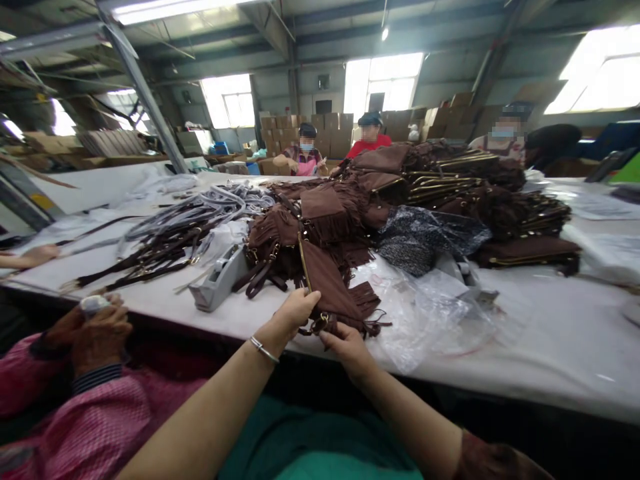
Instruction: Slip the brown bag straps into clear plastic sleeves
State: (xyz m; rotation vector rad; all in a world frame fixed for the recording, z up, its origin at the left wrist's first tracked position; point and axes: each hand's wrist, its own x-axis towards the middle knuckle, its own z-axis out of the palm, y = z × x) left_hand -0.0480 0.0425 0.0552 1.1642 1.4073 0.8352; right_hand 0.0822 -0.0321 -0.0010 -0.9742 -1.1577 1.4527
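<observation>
A brown fringed handbag [327,280] with a gold zipper lies at the table's front edge, its fringe spread to the right. My left hand [295,312] is closed on the bag's edge beside the zipper end. Close by, my right hand [350,347] pinches the bag's lower corner, near a gold ring [324,319] and a short brown strap. Part of what the right fingers grip is hidden. Behind the bag rises a large pile of similar brown fringed bags [325,207], touching it.
Left of the bags stands a grey tape dispenser [217,280], beside a heap of dark straps [170,243] with grey wrapping. Clear plastic bags [425,320] lie to the right. A co-worker's hands [103,327] are close on my left. Several people sit across the table [550,347].
</observation>
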